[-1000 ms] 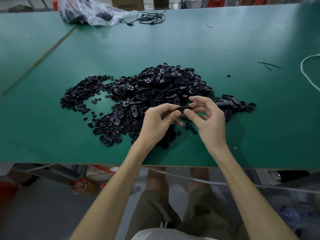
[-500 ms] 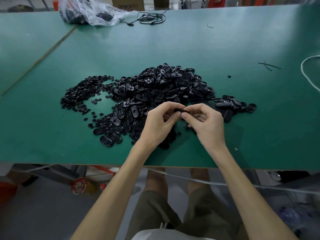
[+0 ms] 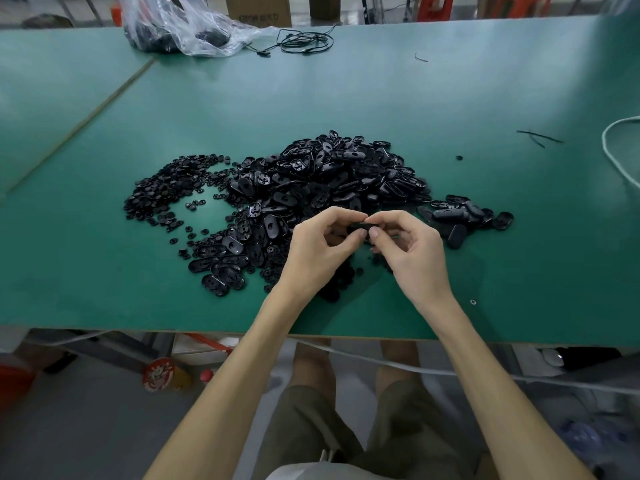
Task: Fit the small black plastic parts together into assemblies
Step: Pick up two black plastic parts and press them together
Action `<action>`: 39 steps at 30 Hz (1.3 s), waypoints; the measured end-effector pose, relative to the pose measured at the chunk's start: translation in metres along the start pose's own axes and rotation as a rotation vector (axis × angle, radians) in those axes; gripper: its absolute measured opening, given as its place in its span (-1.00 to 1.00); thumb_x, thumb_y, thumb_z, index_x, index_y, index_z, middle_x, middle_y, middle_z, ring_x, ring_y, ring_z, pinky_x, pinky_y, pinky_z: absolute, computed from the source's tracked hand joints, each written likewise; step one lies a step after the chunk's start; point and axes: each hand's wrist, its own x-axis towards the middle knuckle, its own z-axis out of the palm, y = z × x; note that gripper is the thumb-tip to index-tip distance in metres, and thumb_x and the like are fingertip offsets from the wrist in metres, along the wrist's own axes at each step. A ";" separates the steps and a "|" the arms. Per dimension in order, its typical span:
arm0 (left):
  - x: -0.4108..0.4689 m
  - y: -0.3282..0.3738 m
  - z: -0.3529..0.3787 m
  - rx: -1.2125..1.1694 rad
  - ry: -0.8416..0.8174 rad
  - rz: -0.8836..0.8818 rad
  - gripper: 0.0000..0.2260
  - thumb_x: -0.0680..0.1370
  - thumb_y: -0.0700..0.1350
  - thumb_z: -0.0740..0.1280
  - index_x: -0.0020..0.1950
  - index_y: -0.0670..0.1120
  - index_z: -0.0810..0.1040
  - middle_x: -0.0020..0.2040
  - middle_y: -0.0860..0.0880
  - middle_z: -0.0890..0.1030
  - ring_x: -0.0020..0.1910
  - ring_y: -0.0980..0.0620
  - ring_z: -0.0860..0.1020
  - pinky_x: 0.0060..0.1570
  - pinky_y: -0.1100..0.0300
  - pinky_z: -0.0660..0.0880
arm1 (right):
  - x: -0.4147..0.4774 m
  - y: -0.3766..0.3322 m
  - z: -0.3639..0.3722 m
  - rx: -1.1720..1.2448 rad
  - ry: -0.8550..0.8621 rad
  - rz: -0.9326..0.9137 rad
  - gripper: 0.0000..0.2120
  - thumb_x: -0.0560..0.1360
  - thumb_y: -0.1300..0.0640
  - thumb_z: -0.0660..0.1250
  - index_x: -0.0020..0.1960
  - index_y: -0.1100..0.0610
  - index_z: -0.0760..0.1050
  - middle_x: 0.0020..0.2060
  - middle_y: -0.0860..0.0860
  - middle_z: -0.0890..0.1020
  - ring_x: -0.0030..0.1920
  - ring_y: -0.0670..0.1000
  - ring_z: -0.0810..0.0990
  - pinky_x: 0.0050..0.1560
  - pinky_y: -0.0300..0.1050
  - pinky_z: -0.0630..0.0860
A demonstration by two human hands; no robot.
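Curled in and clamped from both sides on one black part [image 3: 356, 226]: fingers [image 3: 362, 233] of left hand [image 3: 318, 251] and right hand [image 3: 415, 254] alike, thumbs toward the camera, forefingers arched over the top, just above the near edge of the pile [image 3: 329, 178]. Mostly hidden by the fingertips, so cannot tell whether fully seated, half seated or only lined up. Probably mid-press, judging by the grip. Could cock to one side and jam if squeezed off-centre; could bend or snap a clip if forced while skewed. Could also shoot out of so narrow a pinch and drop straight into the pile below, lost among hundreds of look-alikes, or skip past the near edge of the bench [image 3: 381, 91] onto the floor [image 3: 86, 427]. Worth pressing squarely and checking the seat before letting go. Further out: risk of tossing a half-joined piece onto the ovals [image 3: 460, 216] right of the pile, perhaps the finished lot though hard to confirm, and mixing good with bad. Risk too of dragging a wrist through the loose bits at the pile's near fringe and flicking them about. Left of the pile, a spread of small discs [image 3: 162, 192], easy to scatter with a careless reach. Well behind the pile, a bag [image 3: 183, 29] and a cable [image 3: 304, 41]; far right of the pile, a white cord [image 3: 614, 157]; none near enough to snag.
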 end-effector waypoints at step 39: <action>-0.001 0.000 -0.003 -0.047 -0.012 -0.045 -0.86 0.57 -0.31 0.47 0.11 -0.19 0.71 -0.04 -0.06 0.75 -0.06 -0.03 0.72 0.06 -0.07 0.66 | -0.005 -0.005 0.003 -0.071 -0.013 -0.026 -0.78 0.55 0.37 0.42 -0.09 0.07 0.68 -0.09 -0.05 0.70 -0.09 -0.01 0.69 -0.04 0.12 0.65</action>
